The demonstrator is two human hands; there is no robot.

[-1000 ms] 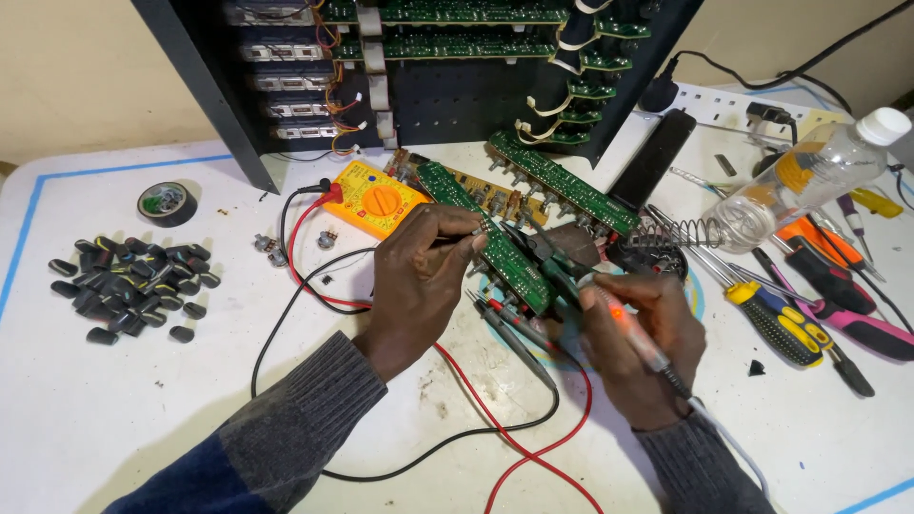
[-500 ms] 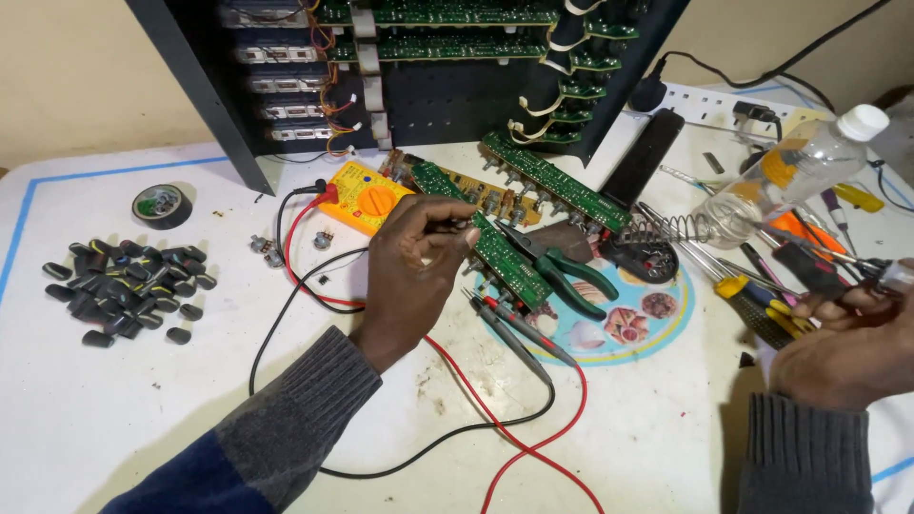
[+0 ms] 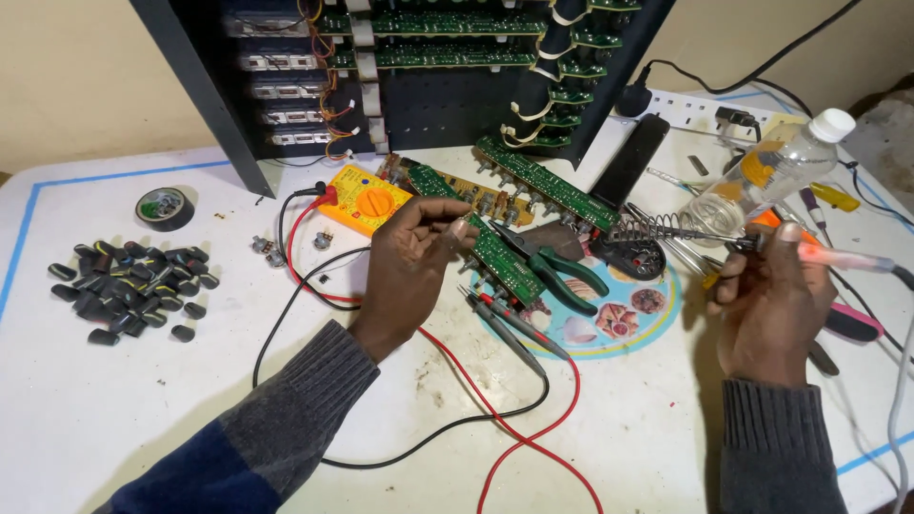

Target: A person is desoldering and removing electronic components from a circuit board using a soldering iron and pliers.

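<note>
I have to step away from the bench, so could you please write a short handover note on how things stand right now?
Left hand: grips the narrow green circuit board, tilted over the table.
Right hand: holds the soldering iron, its tip at the coiled stand, away from the board.
Nearby: green-handled pliers and two meter probes lie beside the board; the yellow multimeter sits behind the left hand, and black knobs are piled far left.
Done: board is out on the table.
Left: cannot tell which joints remain.
</note>
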